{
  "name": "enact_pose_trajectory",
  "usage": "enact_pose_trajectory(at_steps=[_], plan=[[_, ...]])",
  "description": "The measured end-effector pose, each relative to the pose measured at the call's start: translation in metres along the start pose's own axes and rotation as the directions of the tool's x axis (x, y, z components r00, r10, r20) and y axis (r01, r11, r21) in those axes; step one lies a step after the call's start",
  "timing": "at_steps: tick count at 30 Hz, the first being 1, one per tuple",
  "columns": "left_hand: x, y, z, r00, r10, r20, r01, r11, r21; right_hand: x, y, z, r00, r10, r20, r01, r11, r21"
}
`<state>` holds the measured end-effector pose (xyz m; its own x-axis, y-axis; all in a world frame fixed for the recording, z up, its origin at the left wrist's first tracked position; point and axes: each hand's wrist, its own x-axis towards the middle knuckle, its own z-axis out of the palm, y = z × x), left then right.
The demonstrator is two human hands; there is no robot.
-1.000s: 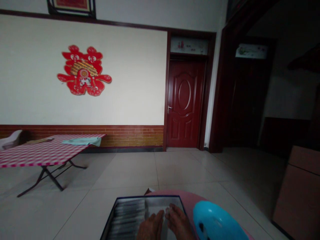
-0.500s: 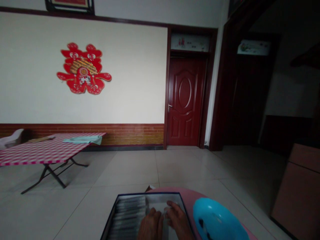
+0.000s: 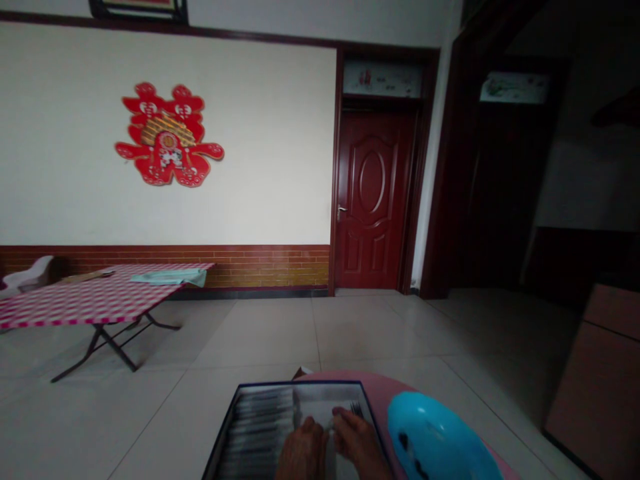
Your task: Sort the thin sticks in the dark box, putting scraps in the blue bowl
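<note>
Over a dark-edged shallow box (image 3: 219,437), my left hand (image 3: 303,452) and my right hand (image 3: 359,440) work close together. Both have their fingers closed. Between the fingertips is a pale, thin bit, too small and blurred to name. Fork tines (image 3: 356,408) stick up just behind my right hand; whether that hand grips the fork or it lies in the box I cannot tell. The box's left half holds a stack of several narrow, clear-wrapped pieces (image 3: 263,427), blurred. Its right half shows a pale bottom, partly covered by my hands.
The box rests on a pink round table (image 3: 380,387). A blue plastic basin (image 3: 440,433) with dark items in it stands right of the box. Farther off are a folding table (image 3: 100,300) with a checked cloth, a red door (image 3: 373,200) and a brownish cabinet (image 3: 595,373).
My right hand's fingers have drawn together into a pinch beside my left hand. Fork tines now show more plainly behind it. The view has shifted slightly.
</note>
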<state>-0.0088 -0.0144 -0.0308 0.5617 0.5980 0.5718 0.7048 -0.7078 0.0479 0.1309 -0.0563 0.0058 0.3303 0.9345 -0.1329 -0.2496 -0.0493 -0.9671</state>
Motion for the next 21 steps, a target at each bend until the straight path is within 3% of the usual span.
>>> enact_pose_trajectory(at_steps=[3, 6, 12, 18, 21], plan=[[0.005, 0.006, -0.012, 0.992, -0.03, 0.125, 0.031, 0.999, -0.007, -0.004, -0.004, 0.0, 1.0, 0.028, -0.012, -0.028, 0.999, 0.023], [0.008, 0.009, -0.015, 0.985, -0.023, 0.17, 0.025, 1.0, -0.008, -0.006, -0.009, 0.001, 0.999, 0.048, 0.01, -0.048, 0.999, 0.014], [0.004, 0.006, -0.003, 0.989, -0.009, 0.15, 0.002, 0.999, 0.048, -0.005, -0.01, 0.0, 0.998, 0.062, -0.001, -0.062, 0.998, 0.015], [0.0, 0.007, 0.009, 0.997, -0.006, 0.072, -0.001, 0.996, 0.087, 0.001, 0.015, -0.005, 0.998, 0.056, -0.03, -0.052, 0.992, 0.113], [0.001, 0.008, 0.01, 0.992, -0.029, 0.123, 0.018, 0.996, 0.093, 0.002, 0.019, -0.006, 0.997, 0.076, -0.021, -0.072, 0.986, 0.152]])
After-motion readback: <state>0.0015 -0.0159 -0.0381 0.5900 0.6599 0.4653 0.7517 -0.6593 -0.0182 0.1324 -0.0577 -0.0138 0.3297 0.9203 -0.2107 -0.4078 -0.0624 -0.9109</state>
